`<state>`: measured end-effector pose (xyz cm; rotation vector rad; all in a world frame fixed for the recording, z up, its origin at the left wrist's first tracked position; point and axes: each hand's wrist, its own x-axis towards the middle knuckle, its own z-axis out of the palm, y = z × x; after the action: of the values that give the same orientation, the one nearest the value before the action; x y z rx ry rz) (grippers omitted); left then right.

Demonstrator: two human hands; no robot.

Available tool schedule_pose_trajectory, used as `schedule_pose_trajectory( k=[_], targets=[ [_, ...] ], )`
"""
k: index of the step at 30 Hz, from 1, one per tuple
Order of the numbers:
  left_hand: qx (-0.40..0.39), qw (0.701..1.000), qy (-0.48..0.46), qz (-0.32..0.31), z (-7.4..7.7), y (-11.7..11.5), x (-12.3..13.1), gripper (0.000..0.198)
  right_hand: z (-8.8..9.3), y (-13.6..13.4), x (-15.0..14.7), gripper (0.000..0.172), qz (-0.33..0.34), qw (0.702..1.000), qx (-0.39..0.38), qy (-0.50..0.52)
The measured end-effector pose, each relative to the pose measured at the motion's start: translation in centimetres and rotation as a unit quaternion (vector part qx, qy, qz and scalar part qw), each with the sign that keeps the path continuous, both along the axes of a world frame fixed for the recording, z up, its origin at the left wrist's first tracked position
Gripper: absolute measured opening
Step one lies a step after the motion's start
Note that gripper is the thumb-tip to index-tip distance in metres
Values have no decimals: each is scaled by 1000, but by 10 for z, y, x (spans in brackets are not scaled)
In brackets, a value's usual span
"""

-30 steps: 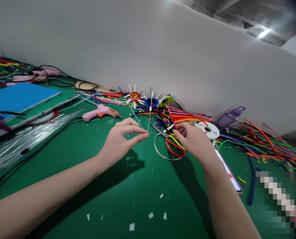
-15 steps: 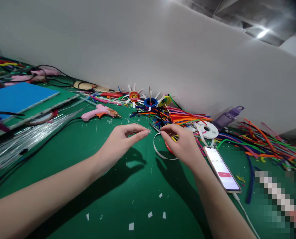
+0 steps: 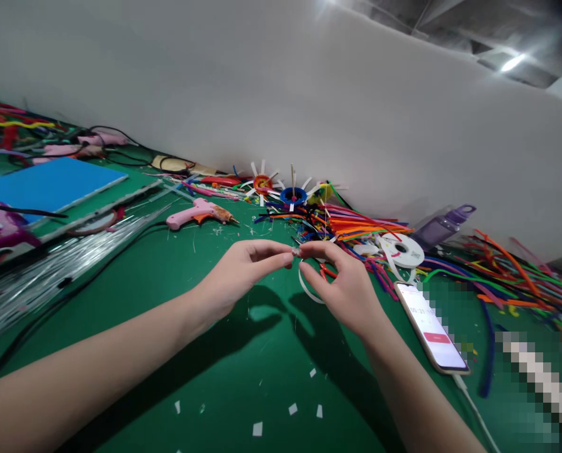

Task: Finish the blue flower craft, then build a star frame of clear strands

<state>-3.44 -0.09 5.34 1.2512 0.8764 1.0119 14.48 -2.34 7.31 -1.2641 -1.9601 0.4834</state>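
My left hand (image 3: 243, 267) and my right hand (image 3: 342, 283) meet fingertip to fingertip above the green table (image 3: 243, 371). Both pinch one tiny pale piece (image 3: 296, 251) between thumb and forefinger; I cannot make out what it is. Under my right hand lie red-handled scissors (image 3: 325, 272) and a loop of white strip (image 3: 309, 290). Just beyond the hands is a heap of coloured pipe cleaners (image 3: 356, 226).
A phone (image 3: 432, 324) with a lit screen lies right of my right hand, a white tape roll (image 3: 401, 248) and purple bottle (image 3: 443, 223) behind it. A pink glue gun (image 3: 198, 212), clear sticks (image 3: 49, 264) and a blue sheet (image 3: 49, 182) lie left. Wheel-shaped crafts (image 3: 292, 194) stand by the wall.
My right hand has moved left from the scissors to meet my left hand's fingertips. The long thin strands held by my left hand earlier are no longer seen standing up.
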Motion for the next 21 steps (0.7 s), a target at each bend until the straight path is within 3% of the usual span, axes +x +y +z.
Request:
schedule_pose_trajectory(
  k=[6,13,17,21],
  targets=[
    [12,1000,15,3,-2,1,1,19,-5,4,-3,16,21,996,-61,66],
    [50,996,79,-7,-2,1,0,22,-11,5,-4,11,5,995,-65,80],
    [123,981,149,17,5,2,-3,33,-12,6,-3,12,14,990,-87,111],
    [264,932,243,59,7,4,-8,33,-12,8,-3,13,24,974,-140,179]
  ],
)
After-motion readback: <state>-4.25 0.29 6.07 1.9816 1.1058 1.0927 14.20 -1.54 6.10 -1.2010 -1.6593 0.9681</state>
